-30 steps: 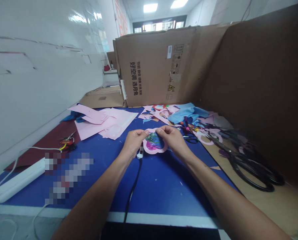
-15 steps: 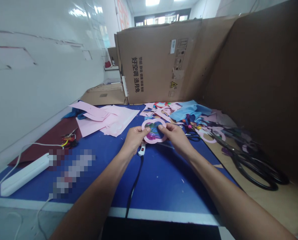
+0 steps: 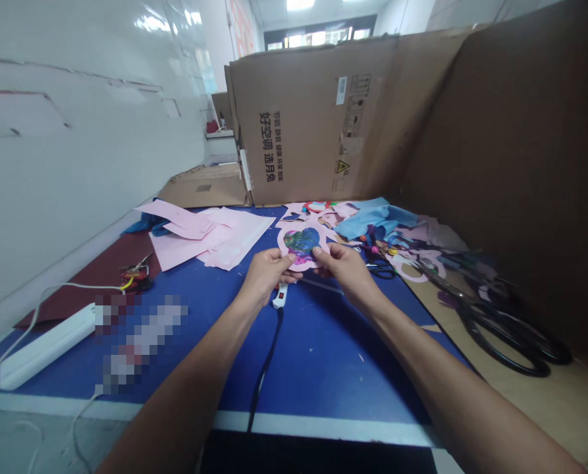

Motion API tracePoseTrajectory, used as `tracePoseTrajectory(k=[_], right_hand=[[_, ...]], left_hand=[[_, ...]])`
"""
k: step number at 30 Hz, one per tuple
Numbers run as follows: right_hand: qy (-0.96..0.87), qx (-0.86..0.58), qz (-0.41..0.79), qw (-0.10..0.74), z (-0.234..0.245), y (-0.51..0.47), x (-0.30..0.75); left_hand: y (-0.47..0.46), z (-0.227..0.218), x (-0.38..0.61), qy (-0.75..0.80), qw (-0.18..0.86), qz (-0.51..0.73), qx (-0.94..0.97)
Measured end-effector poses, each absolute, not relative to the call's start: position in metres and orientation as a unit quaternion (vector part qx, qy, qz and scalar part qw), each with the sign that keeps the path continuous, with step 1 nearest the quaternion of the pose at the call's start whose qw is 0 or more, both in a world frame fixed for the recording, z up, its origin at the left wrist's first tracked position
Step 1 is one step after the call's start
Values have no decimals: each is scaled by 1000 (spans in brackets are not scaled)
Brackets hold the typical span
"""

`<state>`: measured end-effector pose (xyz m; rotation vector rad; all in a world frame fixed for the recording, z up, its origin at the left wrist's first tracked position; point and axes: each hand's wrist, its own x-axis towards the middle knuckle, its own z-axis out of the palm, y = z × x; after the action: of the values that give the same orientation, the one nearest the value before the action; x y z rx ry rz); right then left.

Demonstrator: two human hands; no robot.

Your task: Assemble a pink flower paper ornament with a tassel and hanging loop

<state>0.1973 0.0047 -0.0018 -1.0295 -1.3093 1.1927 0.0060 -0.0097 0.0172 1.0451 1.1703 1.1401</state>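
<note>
Between my hands is a pink scalloped cutout point(image 3: 303, 241) with a shiny blue, green and purple middle, held up over the blue tabletop. My left hand point(image 3: 267, 275) pinches its lower left edge, thumb on top and fingers beneath. On the lower right edge, my right hand point(image 3: 342, 266) grips it the same way. A white plug or switch end point(image 3: 280, 295) with a red rocker lies just below my left fingers, trailing a black strap or cord point(image 3: 264, 362). Small black-handled scissors point(image 3: 382, 270) lie right of my right hand, partly hidden among scraps.
Pink sheets point(image 3: 224, 237) lie at the left back. Pink scraps and blue cloth point(image 3: 375, 218) pile up at the right back. Large black-handled shears point(image 3: 501, 336) rest at the right. A white power strip point(image 3: 51, 345) and keys point(image 3: 136, 273) sit left. Cardboard point(image 3: 313, 125) walls the back.
The cutout has tilted in my hands, its upper edge rising, and my thumbs now sit nearer its lower edge. More of my left fingers shows beneath it.
</note>
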Motion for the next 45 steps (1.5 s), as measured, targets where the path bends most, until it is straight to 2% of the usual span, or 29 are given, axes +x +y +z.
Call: tracePoseTrajectory(k=[11, 17, 20, 26, 32, 38, 45], right_hand=[[-537, -419, 519, 516, -5, 7, 195], [-544, -415, 534, 497, -4, 4, 194], [-539, -423, 531, 498, -3, 4, 194], [-509, -417, 511, 553, -6, 8, 196], [-525, -403, 548, 512, -5, 6, 195], [-505, -405, 537, 542, -5, 3, 192], [-523, -396, 551, 517, -6, 0, 190]], left_hand=[[-10, 18, 6, 492, 562, 497, 441], [-4, 13, 0, 467, 529, 552, 443], [-4, 11, -1, 471, 535, 541, 446], [-8, 12, 5, 470, 553, 511, 461], [-10, 16, 6, 461, 534, 541, 458], [-11, 13, 5, 479, 544, 475, 499], [-12, 13, 5, 469, 528, 494, 508]])
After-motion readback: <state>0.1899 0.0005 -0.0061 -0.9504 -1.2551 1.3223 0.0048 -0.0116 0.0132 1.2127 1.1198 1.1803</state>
